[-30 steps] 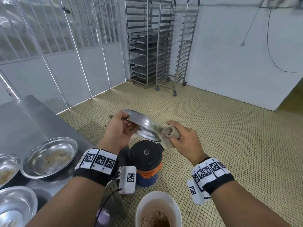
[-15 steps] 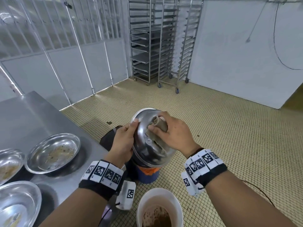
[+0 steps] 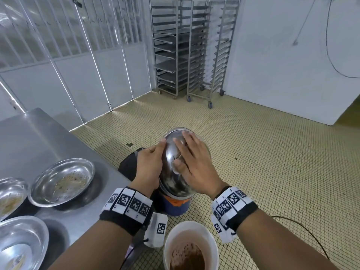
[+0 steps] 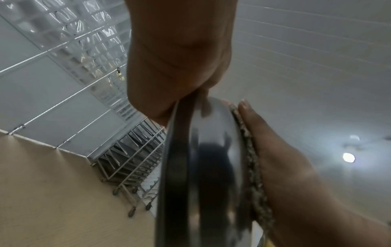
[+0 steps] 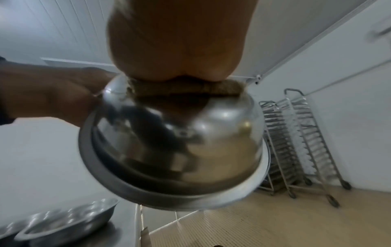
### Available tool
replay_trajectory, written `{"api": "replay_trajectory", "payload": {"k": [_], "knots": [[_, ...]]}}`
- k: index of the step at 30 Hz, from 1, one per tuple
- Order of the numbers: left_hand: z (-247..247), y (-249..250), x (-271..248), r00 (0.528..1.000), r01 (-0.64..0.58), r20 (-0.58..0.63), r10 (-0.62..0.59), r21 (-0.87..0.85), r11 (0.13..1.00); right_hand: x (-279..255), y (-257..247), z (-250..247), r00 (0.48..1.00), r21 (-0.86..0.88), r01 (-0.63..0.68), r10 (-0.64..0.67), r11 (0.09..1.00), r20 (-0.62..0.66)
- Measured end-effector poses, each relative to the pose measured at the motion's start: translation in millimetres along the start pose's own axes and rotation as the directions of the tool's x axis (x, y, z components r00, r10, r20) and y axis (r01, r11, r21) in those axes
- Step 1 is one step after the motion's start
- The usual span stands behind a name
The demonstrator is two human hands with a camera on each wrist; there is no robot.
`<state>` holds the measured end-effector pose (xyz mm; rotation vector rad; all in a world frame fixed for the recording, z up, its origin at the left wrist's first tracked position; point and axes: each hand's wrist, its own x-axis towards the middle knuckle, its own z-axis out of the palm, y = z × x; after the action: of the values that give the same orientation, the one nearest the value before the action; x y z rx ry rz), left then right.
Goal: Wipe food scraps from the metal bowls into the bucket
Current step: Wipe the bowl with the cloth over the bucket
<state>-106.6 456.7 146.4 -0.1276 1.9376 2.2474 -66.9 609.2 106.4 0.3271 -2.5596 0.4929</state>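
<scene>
My left hand (image 3: 150, 164) grips the left rim of a metal bowl (image 3: 174, 184), held tilted with its shiny outside towards me, above a dark-lidded container. My right hand (image 3: 194, 162) lies flat on that outer side with straight fingers. It presses a brownish cloth (image 5: 184, 87) against the metal; the cloth (image 4: 251, 167) shows as a thin layer between palm and bowl (image 4: 207, 167). The bowl's inside is hidden. The white bucket (image 3: 190, 225) with brown scraps stands on the floor below my wrists.
On the steel table (image 3: 39, 137) at left lie three more metal bowls: one with residue (image 3: 62, 182), one at the edge (image 3: 11, 195), one nearest (image 3: 21, 242). A blue container (image 3: 176, 206) stands under the held bowl. Wheeled racks (image 3: 194, 49) line the far wall. A cable (image 3: 303, 230) crosses the tiled floor.
The bowl has turned from edge-on to its outside facing me and come lower. My right hand went from holding the bunched cloth at the rim to lying flat over it.
</scene>
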Motion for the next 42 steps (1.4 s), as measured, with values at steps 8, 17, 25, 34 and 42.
{"api": "replay_trajectory", "payload": {"k": [8,17,25,34,42], "knots": [[7.5,-5.0,0.8,0.978,-0.207,0.023,0.208,0.245,0.947,17.6,23.1,-1.9,0.819,0.301,-0.532,0.571,0.791,-0.053],[5.2,-5.2,6.6,0.989,-0.145,0.012,0.144,0.089,0.985,6.0,8.9,-4.2,0.897,0.450,-0.306,0.412,0.839,-0.158],[4.7,2.3,8.7,0.995,-0.097,-0.005,0.097,-0.001,0.995,16.5,13.0,-5.6,0.919,0.249,-0.252,0.312,0.935,-0.241],[4.8,0.4,3.8,0.991,-0.130,0.035,0.128,0.073,0.989,19.8,19.0,-2.8,0.901,0.183,-0.374,0.403,0.909,-0.162],[-7.1,8.7,17.5,0.984,-0.149,-0.096,0.150,0.018,0.989,-12.6,15.8,18.4,0.997,0.052,-0.034,0.037,0.998,-0.067]]}}
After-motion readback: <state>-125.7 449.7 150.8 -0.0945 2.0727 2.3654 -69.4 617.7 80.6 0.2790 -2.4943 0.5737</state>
